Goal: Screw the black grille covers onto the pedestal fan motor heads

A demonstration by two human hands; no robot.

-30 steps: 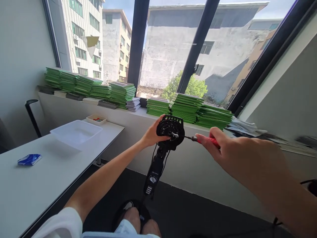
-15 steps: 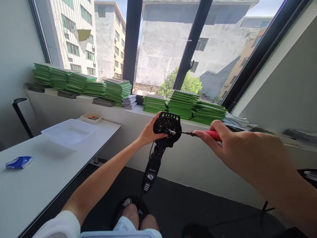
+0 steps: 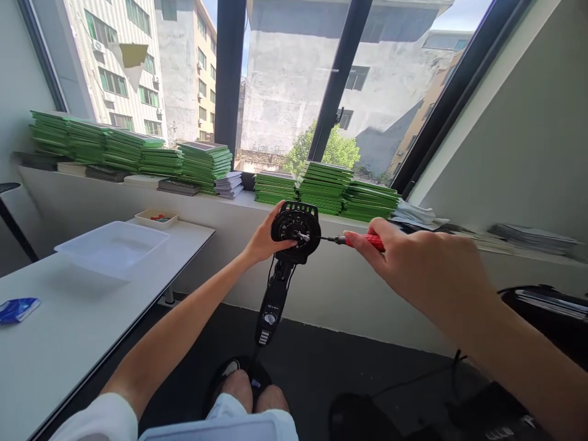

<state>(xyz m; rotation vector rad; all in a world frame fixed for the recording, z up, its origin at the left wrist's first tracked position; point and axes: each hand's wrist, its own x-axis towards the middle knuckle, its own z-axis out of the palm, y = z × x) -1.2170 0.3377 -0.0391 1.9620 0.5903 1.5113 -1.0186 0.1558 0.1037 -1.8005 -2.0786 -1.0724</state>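
Note:
My left hand point(image 3: 263, 240) grips the round black head of a small handheld fan point(image 3: 294, 229), holding it upright in front of the window ledge. Its black handle point(image 3: 270, 306) with buttons hangs down toward my knees. My right hand point(image 3: 416, 269) is closed around a red-handled screwdriver point(image 3: 362, 240). The screwdriver lies level, and its metal tip sits at the centre hub of the fan head.
A white table point(image 3: 68, 318) at the left carries a clear plastic tray point(image 3: 110, 245), a small dish of parts point(image 3: 156, 217) and a blue packet point(image 3: 16, 308). Stacks of green boards point(image 3: 202, 165) line the window ledge. Dark objects with cables point(image 3: 542, 306) lie at the right.
The view has shifted, so the fan and both hands sit slightly higher and further left. Both hands keep their grips, with the screwdriver tip still at the fan hub.

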